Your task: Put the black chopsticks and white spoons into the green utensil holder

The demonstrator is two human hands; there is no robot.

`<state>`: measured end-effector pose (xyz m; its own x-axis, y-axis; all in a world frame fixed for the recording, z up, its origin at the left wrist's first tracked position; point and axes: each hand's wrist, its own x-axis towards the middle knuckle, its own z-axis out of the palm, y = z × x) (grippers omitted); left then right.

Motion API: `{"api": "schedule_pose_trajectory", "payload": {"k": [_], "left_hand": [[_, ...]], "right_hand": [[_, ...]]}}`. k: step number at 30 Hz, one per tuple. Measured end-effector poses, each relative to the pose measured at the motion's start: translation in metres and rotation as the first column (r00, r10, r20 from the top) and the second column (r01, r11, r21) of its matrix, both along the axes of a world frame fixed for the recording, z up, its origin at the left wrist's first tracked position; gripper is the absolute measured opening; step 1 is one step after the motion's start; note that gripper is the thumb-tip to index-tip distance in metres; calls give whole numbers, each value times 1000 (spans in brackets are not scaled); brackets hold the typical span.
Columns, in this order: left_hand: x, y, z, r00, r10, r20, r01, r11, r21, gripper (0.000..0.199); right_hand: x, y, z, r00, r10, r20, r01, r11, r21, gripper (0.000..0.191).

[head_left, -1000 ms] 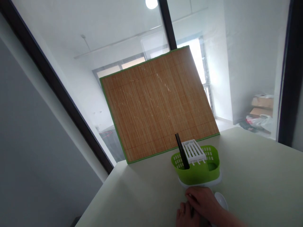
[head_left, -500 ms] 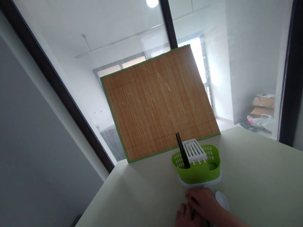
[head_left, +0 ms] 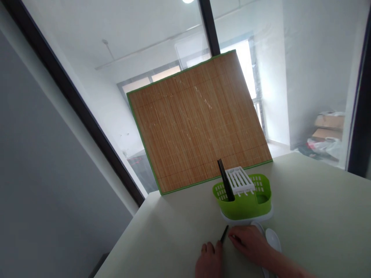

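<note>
My left hand (head_left: 210, 259) is low on the white table, fingers curled round a black chopstick (head_left: 224, 234) whose tip points up and to the right. Just right of it, my right hand (head_left: 249, 241) is closed with fingertips pressed together near the tabletop; what they hold, if anything, is hidden. Beyond both hands stands a green cutlery basket (head_left: 243, 210) on a white base. Black chopsticks (head_left: 226, 181) lean in its left part, and a white slotted rack (head_left: 240, 180) sits across the top. Under and beside my right wrist lie white spoons (head_left: 273, 239), partly covered.
A bamboo mat (head_left: 199, 123) with green edging leans upright against the glass at the back of the table (head_left: 313, 208). A dark window frame (head_left: 78, 104) slants down at the left. Behind the glass, cardboard boxes (head_left: 329, 125) are stacked at the right.
My left hand has drawn left, away from my right hand, with the chopstick now showing beside it. My right hand stays closed in nearly the same place. The view has shifted slightly.
</note>
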<state>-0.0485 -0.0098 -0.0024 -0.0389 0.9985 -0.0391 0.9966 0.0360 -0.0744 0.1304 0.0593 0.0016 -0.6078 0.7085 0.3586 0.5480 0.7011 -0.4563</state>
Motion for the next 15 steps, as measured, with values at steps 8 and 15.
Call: {"api": "schedule_pose_trajectory", "payload": {"k": [8,15], "left_hand": [[9,6,38,995,100,14,-97,987,-128,43],[11,-4,5,995,96,-34,-93,992,85,43]], "right_hand": [[-2,-4,1,999,39,13,-40,999,32,15],[-5,-4,-4,999,37,36,-39,997,62,14]]}}
